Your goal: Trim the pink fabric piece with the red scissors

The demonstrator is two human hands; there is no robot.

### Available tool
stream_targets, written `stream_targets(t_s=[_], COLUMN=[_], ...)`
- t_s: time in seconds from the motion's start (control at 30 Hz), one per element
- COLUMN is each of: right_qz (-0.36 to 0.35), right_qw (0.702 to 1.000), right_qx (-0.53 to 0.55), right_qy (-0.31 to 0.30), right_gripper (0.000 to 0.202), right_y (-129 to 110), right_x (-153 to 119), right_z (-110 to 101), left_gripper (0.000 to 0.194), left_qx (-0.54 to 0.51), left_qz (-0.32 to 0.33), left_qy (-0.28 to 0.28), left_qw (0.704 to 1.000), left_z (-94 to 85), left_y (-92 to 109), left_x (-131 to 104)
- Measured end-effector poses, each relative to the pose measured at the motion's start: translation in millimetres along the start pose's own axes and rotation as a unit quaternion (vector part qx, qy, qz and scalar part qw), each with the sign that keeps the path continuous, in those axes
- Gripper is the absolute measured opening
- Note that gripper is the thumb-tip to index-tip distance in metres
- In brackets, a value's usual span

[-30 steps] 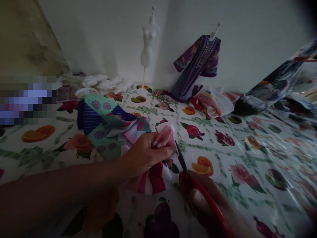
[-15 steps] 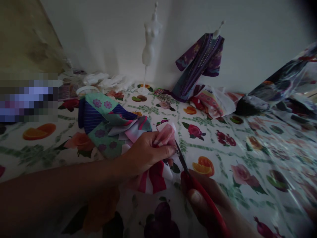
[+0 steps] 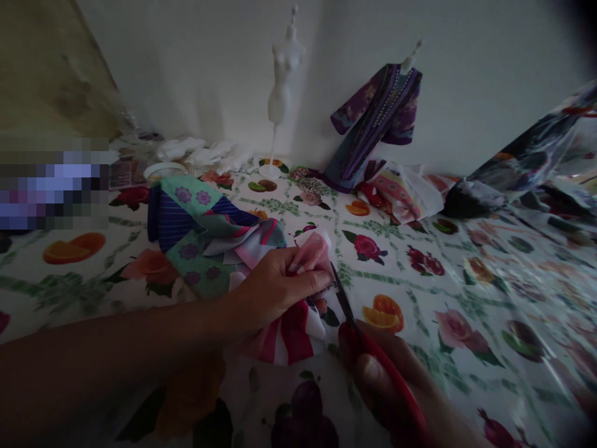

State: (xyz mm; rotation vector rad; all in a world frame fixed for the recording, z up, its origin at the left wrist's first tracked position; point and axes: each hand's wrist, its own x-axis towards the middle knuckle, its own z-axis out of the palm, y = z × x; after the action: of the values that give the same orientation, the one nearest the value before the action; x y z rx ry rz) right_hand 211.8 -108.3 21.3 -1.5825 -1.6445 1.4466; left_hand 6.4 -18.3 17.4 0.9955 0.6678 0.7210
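Note:
My left hand (image 3: 273, 289) pinches a pink and white striped piece of fabric (image 3: 298, 330) near the front middle of the table. My right hand (image 3: 396, 386) grips red-handled scissors (image 3: 373, 361), and their dark blades meet the fabric's edge right beside my left fingertips. The fabric's upper pink fold (image 3: 313, 252) sticks up above my left fingers. The scene is dim and the blade tips are hard to make out.
A pile of green, blue and pink fabric pieces (image 3: 200, 230) lies just behind my left hand. At the back wall stand a bare white doll mannequin (image 3: 283, 81) and a mannequin wearing a purple robe (image 3: 373, 118). More cloth (image 3: 401, 190) lies beside it on the fruit-print tablecloth (image 3: 466, 280).
Both hands stay almost in place. The scissors' blades have edged slightly further along the fabric's edge.

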Motion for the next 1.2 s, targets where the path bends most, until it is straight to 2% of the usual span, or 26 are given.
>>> stream_targets(t_s=[0.13, 0.37, 0.73, 0.97, 1.13, 1.2], right_qz=[0.024, 0.013, 0.035, 0.020, 0.007, 0.001], right_qw=[0.999, 1.000, 0.999, 0.999, 1.000, 1.000], right_qx=[0.029, 0.015, 0.006, 0.010, 0.004, 0.001], right_qy=[0.029, -0.002, 0.029, -0.034, 0.000, -0.009], right_gripper=[0.057, 0.055, 0.058, 0.056, 0.054, 0.052], right_y=[-4.1, -6.3, -6.6, -1.8, -3.8, -2.6], right_x=[-4.3, -4.8, -7.4, -0.1, -0.2, -0.6], right_z=[3.3, 3.1, 5.0, -1.1, 0.9, 1.1], left_gripper=[0.024, 0.025, 0.024, 0.028, 0.024, 0.024], left_qx=[0.002, -0.011, -0.011, -0.010, -0.011, -0.010], left_qz=[0.003, -0.006, -0.007, -0.004, -0.011, -0.010], left_qy=[-0.001, 0.007, 0.005, 0.016, 0.015, 0.012], left_qw=[1.000, 1.000, 1.000, 1.000, 1.000, 1.000], left_z=[0.6, 2.7, 3.5, 5.7, 5.6, 5.2], left_y=[0.1, -0.4, -0.1, 2.4, 2.4, 1.9], left_x=[-0.7, -0.4, -0.9, -2.0, -2.2, -2.1])
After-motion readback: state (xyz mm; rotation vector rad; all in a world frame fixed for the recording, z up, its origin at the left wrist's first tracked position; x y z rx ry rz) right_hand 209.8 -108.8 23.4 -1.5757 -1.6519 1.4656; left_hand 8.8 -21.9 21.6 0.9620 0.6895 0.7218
